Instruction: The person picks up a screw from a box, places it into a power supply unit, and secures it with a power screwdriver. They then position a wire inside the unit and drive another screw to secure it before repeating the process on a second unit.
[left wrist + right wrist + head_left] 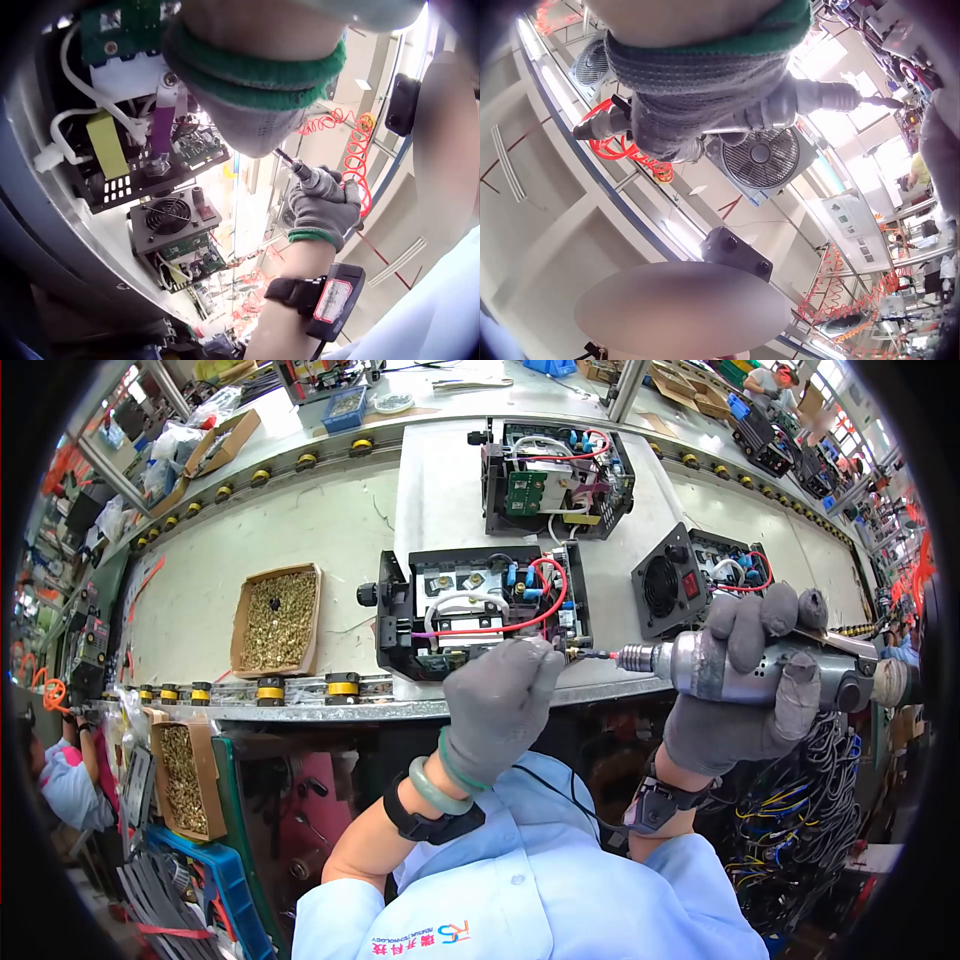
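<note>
My right hand [755, 685], in a grey glove, grips a silver pneumatic screwdriver [710, 663] held level, its bit pointing left. The bit [590, 654] reaches the fingertips of my gloved left hand [505, 695]. That hand's fingers curl at the front edge of an opened black machine [480, 600] with a red cable looped across it; I cannot tell whether they pinch a small part. In the left wrist view, the right hand [322, 210] and the screwdriver [311, 180] show beyond the left cuff. The right wrist view shows the screwdriver's shank [829, 96] past the glove.
A cardboard box of small brass-coloured screws [278, 622] sits left of the machine. Another opened machine [555, 480] stands behind, and one with a fan [665, 590] to the right. A roller track [270, 692] runs along the front edge. Bundled cables [800, 790] hang at lower right.
</note>
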Demonstrator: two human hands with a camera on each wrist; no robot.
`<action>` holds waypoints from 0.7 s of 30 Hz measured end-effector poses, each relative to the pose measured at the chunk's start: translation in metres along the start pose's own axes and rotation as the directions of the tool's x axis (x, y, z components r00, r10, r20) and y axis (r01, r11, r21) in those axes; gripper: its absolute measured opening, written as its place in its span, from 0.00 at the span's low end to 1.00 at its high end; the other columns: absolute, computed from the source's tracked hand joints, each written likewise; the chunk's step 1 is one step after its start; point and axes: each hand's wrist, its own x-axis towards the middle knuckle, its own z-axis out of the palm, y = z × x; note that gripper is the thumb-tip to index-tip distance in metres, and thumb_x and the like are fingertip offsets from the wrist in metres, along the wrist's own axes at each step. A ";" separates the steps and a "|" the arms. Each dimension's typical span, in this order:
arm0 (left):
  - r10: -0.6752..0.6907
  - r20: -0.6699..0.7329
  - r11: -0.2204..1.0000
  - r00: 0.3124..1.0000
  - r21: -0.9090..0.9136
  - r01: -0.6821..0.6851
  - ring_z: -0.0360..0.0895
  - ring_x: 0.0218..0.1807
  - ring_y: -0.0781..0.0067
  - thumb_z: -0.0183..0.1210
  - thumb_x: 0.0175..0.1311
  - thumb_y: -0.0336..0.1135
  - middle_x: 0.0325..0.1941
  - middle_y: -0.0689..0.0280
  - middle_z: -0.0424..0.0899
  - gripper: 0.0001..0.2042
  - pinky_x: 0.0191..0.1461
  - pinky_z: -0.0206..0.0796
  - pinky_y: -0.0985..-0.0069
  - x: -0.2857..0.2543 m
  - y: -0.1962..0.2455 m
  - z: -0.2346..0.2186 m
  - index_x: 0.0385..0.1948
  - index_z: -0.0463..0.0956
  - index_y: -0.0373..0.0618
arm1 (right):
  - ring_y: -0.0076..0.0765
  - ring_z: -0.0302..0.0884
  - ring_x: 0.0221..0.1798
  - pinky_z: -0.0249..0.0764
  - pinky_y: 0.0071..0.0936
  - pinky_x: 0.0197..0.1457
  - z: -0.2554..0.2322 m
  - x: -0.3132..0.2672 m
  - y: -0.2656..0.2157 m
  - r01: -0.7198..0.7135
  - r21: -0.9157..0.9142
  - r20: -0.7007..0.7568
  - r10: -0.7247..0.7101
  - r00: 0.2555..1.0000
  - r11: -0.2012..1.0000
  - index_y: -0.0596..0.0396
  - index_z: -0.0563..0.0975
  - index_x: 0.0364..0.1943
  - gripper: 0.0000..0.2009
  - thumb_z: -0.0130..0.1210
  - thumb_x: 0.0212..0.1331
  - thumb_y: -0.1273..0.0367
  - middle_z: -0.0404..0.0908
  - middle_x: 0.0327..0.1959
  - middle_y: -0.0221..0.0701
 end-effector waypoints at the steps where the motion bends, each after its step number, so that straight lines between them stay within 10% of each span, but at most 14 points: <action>1: -0.006 -0.004 1.000 1.000 0.002 0.006 0.74 0.21 0.71 0.61 0.57 0.29 0.23 0.65 0.79 0.04 0.24 0.65 0.76 -0.007 0.004 0.001 0.31 0.78 0.41 | 0.21 0.56 0.19 0.60 0.27 0.33 0.002 0.000 0.003 -0.006 0.000 0.004 0.006 1.000 1.000 0.57 0.66 0.51 0.24 0.56 0.47 0.65 0.66 0.33 0.31; 3: -0.669 0.216 0.546 0.711 -0.507 0.667 0.71 0.24 0.83 0.59 0.62 0.31 0.26 0.70 0.80 0.06 0.28 0.64 0.83 -0.021 0.013 0.002 0.34 0.79 0.38 | 0.21 0.55 0.24 0.54 0.25 0.36 0.006 -0.001 0.010 -0.015 0.015 0.068 0.013 0.998 1.000 0.60 0.66 0.48 0.21 0.53 0.51 0.67 0.61 0.33 0.28; 7: -0.794 0.290 0.304 0.535 -0.572 0.762 0.69 0.34 0.86 0.56 0.65 0.33 0.28 0.71 0.78 0.08 0.40 0.62 0.84 -0.027 0.022 0.003 0.37 0.79 0.37 | 0.22 0.57 0.22 0.58 0.27 0.36 0.011 -0.007 0.027 -0.064 -0.142 0.049 0.071 0.996 0.988 0.58 0.67 0.48 0.22 0.53 0.47 0.64 0.63 0.33 0.29; 19: -0.755 0.206 0.351 0.623 -0.676 0.648 0.65 0.29 0.89 0.54 0.67 0.37 0.25 0.74 0.73 0.10 0.33 0.58 0.86 -0.032 0.021 0.015 0.36 0.79 0.41 | 0.35 0.74 0.34 0.76 0.34 0.38 0.009 -0.023 0.046 -0.203 -0.098 0.260 0.222 0.940 0.974 0.53 0.65 0.49 0.25 0.64 0.49 0.67 0.75 0.39 0.34; 21: -0.795 0.290 0.216 0.533 -0.686 0.695 0.63 0.26 0.89 0.54 0.67 0.38 0.22 0.75 0.70 0.10 0.29 0.55 0.85 -0.023 0.023 0.013 0.34 0.79 0.43 | 0.33 0.72 0.31 0.73 0.34 0.38 0.015 -0.023 0.054 -0.180 -0.105 0.281 0.203 0.938 0.978 0.53 0.66 0.50 0.24 0.62 0.49 0.67 0.73 0.38 0.34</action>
